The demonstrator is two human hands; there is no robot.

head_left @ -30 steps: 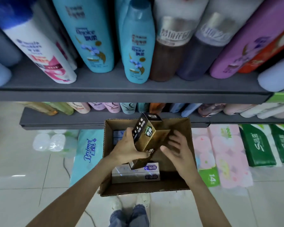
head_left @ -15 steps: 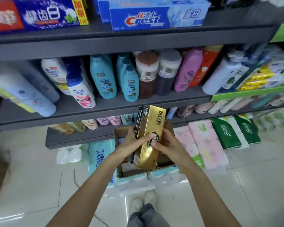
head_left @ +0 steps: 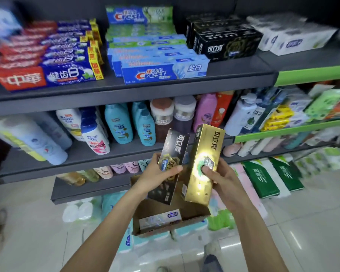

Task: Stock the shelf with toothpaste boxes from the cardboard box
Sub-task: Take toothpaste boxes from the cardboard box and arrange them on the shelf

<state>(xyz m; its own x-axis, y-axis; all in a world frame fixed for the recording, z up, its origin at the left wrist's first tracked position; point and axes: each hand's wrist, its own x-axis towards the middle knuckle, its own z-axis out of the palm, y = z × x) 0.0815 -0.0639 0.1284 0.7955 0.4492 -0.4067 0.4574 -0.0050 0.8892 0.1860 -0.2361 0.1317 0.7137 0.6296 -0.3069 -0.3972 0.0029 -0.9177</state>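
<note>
**Two boxes in hand, shelf slot up and right**

While both hands hover above the cardboard box, left hand clamps thumb and fingers round the black toothpaste box; right hand likewise grips the gold toothpaste box. Both long axes near upright, tilted right. Matching black stack on top shelf lies above and beyond the fingertips; right hand looks nearer. Below the fingers, the cardboard box holds one pale toothpaste box.
</note>
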